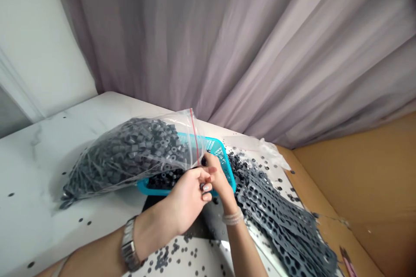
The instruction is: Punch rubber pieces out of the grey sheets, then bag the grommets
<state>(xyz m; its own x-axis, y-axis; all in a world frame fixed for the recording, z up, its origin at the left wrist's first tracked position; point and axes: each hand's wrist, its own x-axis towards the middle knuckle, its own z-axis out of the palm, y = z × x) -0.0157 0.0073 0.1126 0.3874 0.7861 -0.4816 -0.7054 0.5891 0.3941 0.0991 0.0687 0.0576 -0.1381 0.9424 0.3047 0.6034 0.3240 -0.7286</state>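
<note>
A clear zip bag [130, 149] full of small dark grey ring-like pieces lies on its side, its red-striped mouth over a turquoise basket [229, 169]. More dark pieces [165, 179] sit in the basket. My left hand [188, 194], with a metal band at the wrist, is by the lower edge of the bag's mouth, fingers curled closed. Just beyond it my right hand [217, 175], with a beaded bracelet, reaches over the basket beside the bag's mouth. Its fingers are bent and partly hidden by the left hand. What either hand holds is not visible.
Perforated dark foam sheets [276, 212] are heaped on the right. Small black discs [165, 255] are scattered over the white marbled table [39, 160]. Crumpled clear plastic [274, 151], a cardboard sheet [364, 181] and a pink-handled tool [347, 264] lie right. A grey curtain [195, 43] hangs behind.
</note>
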